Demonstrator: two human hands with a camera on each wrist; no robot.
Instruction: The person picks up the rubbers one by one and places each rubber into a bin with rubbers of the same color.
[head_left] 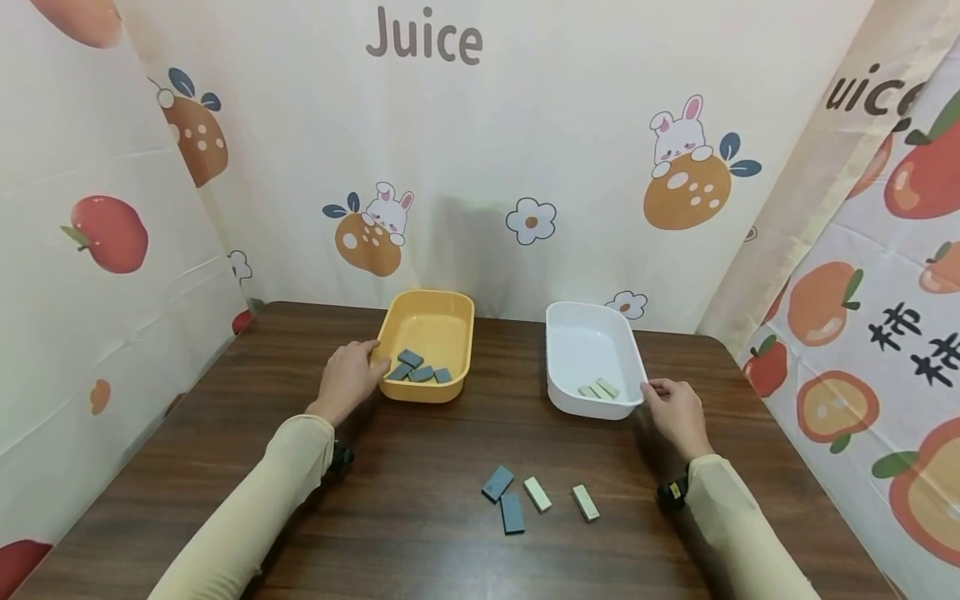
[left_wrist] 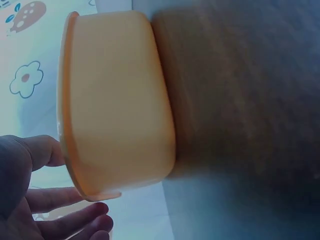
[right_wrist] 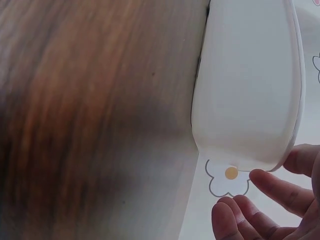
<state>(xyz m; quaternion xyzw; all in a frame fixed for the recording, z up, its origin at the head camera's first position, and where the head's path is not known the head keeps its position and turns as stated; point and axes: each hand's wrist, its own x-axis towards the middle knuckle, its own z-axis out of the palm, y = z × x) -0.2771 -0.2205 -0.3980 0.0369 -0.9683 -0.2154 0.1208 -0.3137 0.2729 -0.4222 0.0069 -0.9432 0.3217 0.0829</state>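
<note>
"What does the left hand (head_left: 348,379) do?"
"Its thumb and finger pinch the yellow bin (head_left: 423,392) at the rim, left side."
"And the right hand (head_left: 678,414)?"
"Clamped likewise on the white bin (head_left: 588,406), near right corner."
"What's inside?"
"4 dark blocks (head_left: 422,374) in the yellow, 3 pale blocks (head_left: 607,387) in the white (all toward the near ends)."
"On the table (head_left: 420,492)?"
"Both bins, and nearer the person, 2 dark blocks (head_left: 513,513) close together, 2 pale (head_left: 586,503) apart."
"Behind?"
"A printed curtain (head_left: 480,117)."
</note>
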